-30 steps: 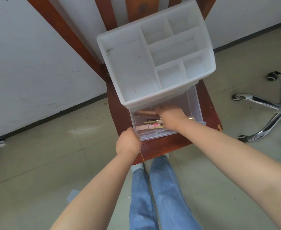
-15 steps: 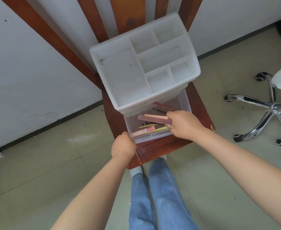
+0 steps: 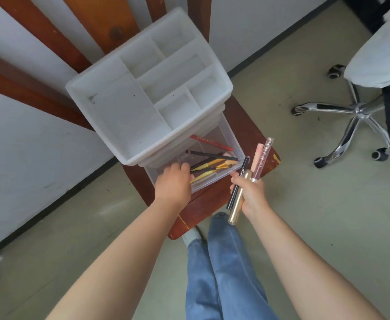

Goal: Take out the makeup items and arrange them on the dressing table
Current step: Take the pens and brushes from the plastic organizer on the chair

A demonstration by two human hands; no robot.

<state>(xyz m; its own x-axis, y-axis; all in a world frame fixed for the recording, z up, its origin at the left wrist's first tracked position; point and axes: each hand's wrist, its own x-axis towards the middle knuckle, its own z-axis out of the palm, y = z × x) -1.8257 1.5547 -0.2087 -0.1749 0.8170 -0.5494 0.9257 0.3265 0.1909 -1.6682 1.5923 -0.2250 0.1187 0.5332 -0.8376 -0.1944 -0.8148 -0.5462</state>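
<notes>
A white plastic organizer (image 3: 92,105) with bare top compartments stands on a red-brown wooden chair (image 3: 254,132). Its clear bottom drawer (image 3: 212,183) is pulled out and holds several pencils and brushes (image 3: 212,162), among them a red pencil (image 3: 210,142). My left hand (image 3: 173,183) reaches into the drawer's left side with its fingers bent down among the items; the fingertips are hidden. To the right of the drawer, my right hand (image 3: 250,192) grips a bundle: a gold tube (image 3: 236,204), a black pencil (image 3: 241,174) and a pink lip gloss (image 3: 262,158).
An office chair with a chrome star base (image 3: 355,112) and a white cover stands at the right. A white wall runs behind the wooden chair. My legs in blue jeans (image 3: 221,262) are directly below the seat's front edge. The floor is pale tile.
My right hand has lifted out of the drawer with a bundle of makeup items and moved right. My left hand left the drawer's front corner and reached inside.
</notes>
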